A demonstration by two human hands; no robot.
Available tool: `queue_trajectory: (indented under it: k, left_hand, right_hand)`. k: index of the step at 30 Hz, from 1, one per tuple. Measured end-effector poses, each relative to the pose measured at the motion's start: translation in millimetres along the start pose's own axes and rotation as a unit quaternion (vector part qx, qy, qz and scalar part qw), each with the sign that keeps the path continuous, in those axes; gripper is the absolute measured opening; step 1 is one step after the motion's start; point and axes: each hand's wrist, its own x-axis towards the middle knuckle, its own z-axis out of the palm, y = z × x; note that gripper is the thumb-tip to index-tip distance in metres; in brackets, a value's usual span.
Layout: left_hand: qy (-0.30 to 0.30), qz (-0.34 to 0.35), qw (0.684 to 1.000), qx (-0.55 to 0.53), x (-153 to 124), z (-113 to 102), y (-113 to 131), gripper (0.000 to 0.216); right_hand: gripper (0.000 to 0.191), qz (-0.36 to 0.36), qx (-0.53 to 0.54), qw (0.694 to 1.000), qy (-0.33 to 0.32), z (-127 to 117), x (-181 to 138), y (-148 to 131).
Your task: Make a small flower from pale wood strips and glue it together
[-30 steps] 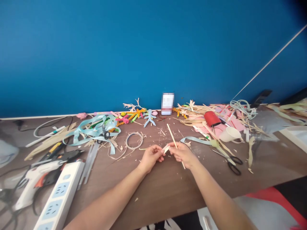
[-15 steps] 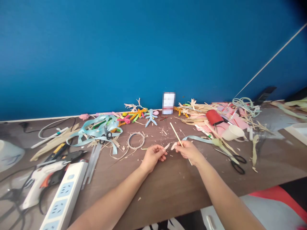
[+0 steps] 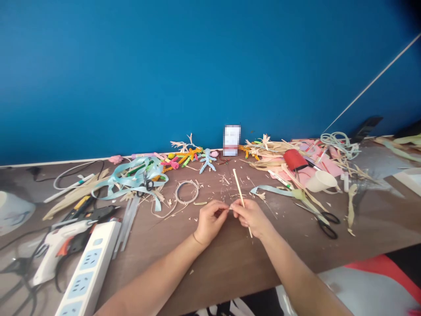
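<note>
My right hand (image 3: 251, 217) is closed around a thin wooden stick (image 3: 237, 185) that slants up and away over the brown table (image 3: 230, 259). My left hand (image 3: 210, 219) is pinched shut right beside it, fingertips meeting those of the right hand at a thin pale strip (image 3: 229, 209), most of it hidden by the fingers. Both hands hover just above the table's middle, among small straw scraps.
To the left lie a white power strip (image 3: 86, 268), a white glue gun (image 3: 54, 252), light-blue ribbon (image 3: 131, 177) and a coiled ring (image 3: 187, 192). On the right are black scissors (image 3: 324, 218), a red cup (image 3: 294, 159), a white cup (image 3: 320, 181) and heaps of straw strips. A blue wall stands behind.
My hands have come together again after drawing slightly apart; the pale strip now sits almost hidden between the fingertips. The stick is steeper. The camera shifted slightly.
</note>
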Motion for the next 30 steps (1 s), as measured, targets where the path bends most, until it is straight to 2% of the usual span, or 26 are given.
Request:
queue_trajectory:
  k: [3, 6, 8, 12, 16, 22, 26, 30]
  left_hand:
    - [-0.014, -0.043, 0.998, -0.046, 0, 0, 0, 0.019]
    - [-0.077, -0.11, 0.981, -0.14, 3, 1, -2, 0.034]
    - [-0.106, -0.143, 0.969, -0.17, 5, 1, -3, 0.028]
    - [-0.097, -0.178, 0.967, -0.153, 6, 2, -6, 0.024]
    - [-0.108, -0.19, 0.964, -0.151, 7, 3, -6, 0.025]
    - [-0.077, -0.208, 0.957, -0.186, 9, 2, 0, 0.026]
    - [-0.066, -0.214, 0.951, -0.214, 10, 1, 1, 0.024]
    - [-0.065, -0.222, 0.943, -0.239, 11, 0, 0, 0.023]
  right_hand:
    - [0.02, -0.022, -0.02, 0.999, 0.03, -2, 2, 0]
    - [0.017, -0.057, -0.101, 0.992, 0.052, -9, 5, -4]
    - [0.013, -0.088, -0.156, 0.983, 0.041, -11, 5, -6]
    - [0.01, -0.108, -0.205, 0.972, 0.034, -9, 3, -6]
    - [0.009, -0.082, -0.147, 0.985, 0.039, -6, 5, 1]
    - [0.014, -0.068, -0.084, 0.993, 0.046, -1, 8, 9]
    - [0.013, -0.066, -0.061, 0.995, 0.041, 2, 7, 9]
    - [0.01, -0.034, -0.005, 0.999, 0.027, 5, 4, 5]
